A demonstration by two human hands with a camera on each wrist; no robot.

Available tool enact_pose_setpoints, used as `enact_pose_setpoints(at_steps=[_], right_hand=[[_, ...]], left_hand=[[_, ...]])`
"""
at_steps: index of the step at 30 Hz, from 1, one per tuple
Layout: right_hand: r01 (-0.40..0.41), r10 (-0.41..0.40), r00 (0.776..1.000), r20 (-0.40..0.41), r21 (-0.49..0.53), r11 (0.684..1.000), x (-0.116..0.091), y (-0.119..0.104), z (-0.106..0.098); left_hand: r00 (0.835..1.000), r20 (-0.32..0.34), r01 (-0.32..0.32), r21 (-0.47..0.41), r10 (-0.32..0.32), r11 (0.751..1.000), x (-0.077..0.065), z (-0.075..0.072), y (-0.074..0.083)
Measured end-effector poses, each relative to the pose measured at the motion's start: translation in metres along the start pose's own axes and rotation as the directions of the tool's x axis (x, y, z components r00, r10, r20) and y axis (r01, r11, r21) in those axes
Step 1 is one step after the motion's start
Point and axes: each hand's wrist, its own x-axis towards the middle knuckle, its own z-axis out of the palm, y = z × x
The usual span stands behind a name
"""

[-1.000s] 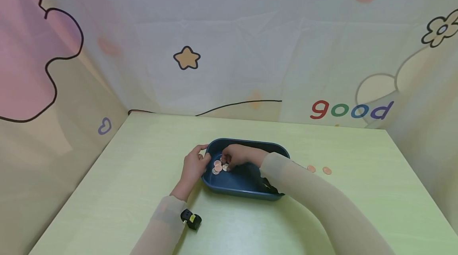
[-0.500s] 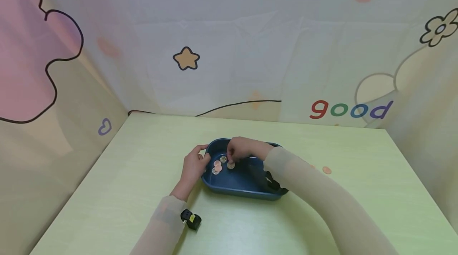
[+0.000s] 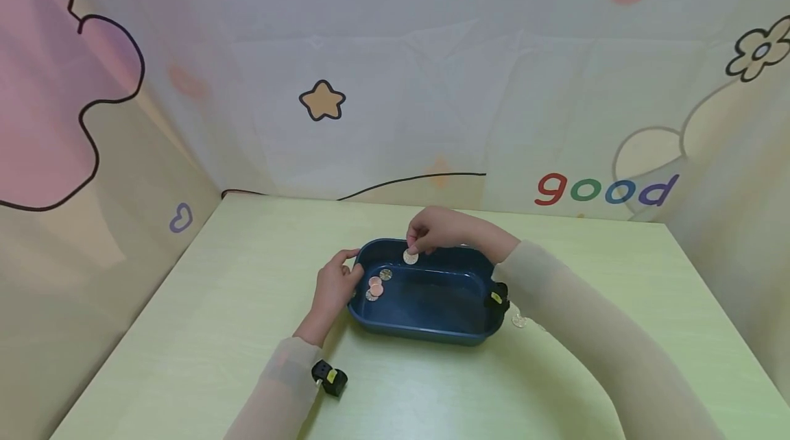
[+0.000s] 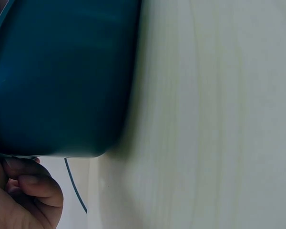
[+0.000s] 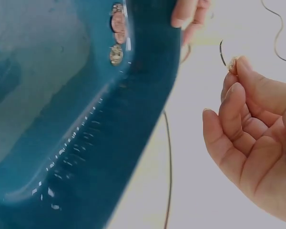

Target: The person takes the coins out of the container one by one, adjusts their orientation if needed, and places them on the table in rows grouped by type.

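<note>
A blue rectangular plastic bin (image 3: 426, 336) stands on the table. My left hand (image 3: 336, 282) grips its left end, with the thumb over the rim and the other fingers along the outside wall. My right hand (image 3: 439, 229) pinches a silvery coin (image 3: 410, 258) between thumb and fingertips, raised near the bin's back rim. In the right wrist view the same coin (image 5: 232, 64) shows at the fingertips. Inside the bin, at its left end, lie copper coins (image 3: 376, 286), partly overlapping a silvery one, and a separate silvery coin (image 3: 385, 275).
On the table (image 3: 216, 330) to the right of the bin, a pale coin (image 3: 518, 320) lies beside the right sleeve, which partly covers another. Black wrist cameras (image 3: 330, 378) sit on both forearms. A printed cloth (image 3: 395, 125) hangs behind and at the sides.
My right hand has picked a silvery coin off the bin's floor and lifted it up toward the back rim. The left hand and the bin have stayed in place.
</note>
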Motion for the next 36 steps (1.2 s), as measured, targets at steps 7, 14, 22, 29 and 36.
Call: enact_pose_setpoints(at_steps=[7, 14, 22, 29, 36], right_hand=[[-0.022, 0.026, 0.998, -0.058, 0.076, 0.997, -0.034, 0.003, -0.009], [-0.092, 0.102, 0.987, -0.122, 0.085, 0.992, -0.073, 0.015, -0.014], [-0.119, 0.147, 0.968, -0.203, 0.145, 0.982, -0.119, 0.032, -0.012], [-0.135, 0.174, 0.956, -0.234, 0.174, 0.975, -0.149, 0.052, -0.003], [-0.2, 0.257, 0.928, -0.27, 0.22, 0.955, -0.171, 0.073, 0.01]], left_hand=[[1.0, -0.002, -0.012, 0.005, 0.012, 1.0, 0.0, 0.001, -0.001], [1.0, -0.002, -0.013, 0.004, 0.013, 1.0, -0.001, 0.001, -0.002], [1.0, -0.007, -0.019, -0.005, 0.019, 1.0, -0.001, 0.0, 0.0], [1.0, -0.006, -0.018, -0.003, 0.018, 1.0, 0.0, 0.0, 0.0], [1.0, 0.001, -0.006, -0.002, 0.006, 1.0, -0.001, 0.001, 0.0]])
